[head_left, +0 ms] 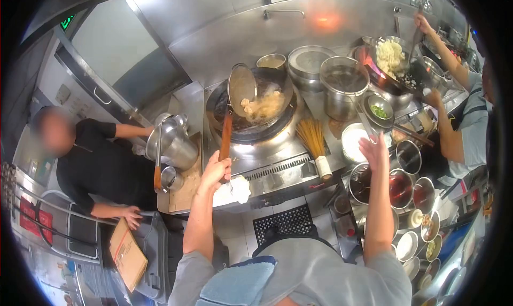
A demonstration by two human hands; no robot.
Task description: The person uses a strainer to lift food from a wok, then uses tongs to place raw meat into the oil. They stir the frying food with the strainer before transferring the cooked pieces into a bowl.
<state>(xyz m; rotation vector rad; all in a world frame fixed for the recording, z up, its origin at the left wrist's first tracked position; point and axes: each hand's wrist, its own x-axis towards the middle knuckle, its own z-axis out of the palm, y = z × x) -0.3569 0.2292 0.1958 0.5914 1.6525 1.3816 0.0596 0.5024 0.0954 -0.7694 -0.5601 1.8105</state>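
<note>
My left hand (215, 171) is closed round the wooden handle of a strainer (240, 87). The strainer's round bowl is tilted over a large wok (216, 111) on the stove. Pale brown pieces of food (262, 105) lie at the strainer's edge and in the wok, with steam or bubbling liquid around them. My right hand (376, 152) is raised on the right with its fingers apart, close to the end of a metal utensil handle (367, 121). Beside that handle is a bowl of chopped greens (379, 111). A white round container (353, 142) sits just left of my right hand.
A bamboo brush (312, 140) leans at the stove's right; a tall pot (344, 84) stands behind it. Seasoning containers (401, 188) fill the right side. One co-worker (101, 161) is beside a metal pot (179, 145) at left; another (465, 113) handles a wok at right.
</note>
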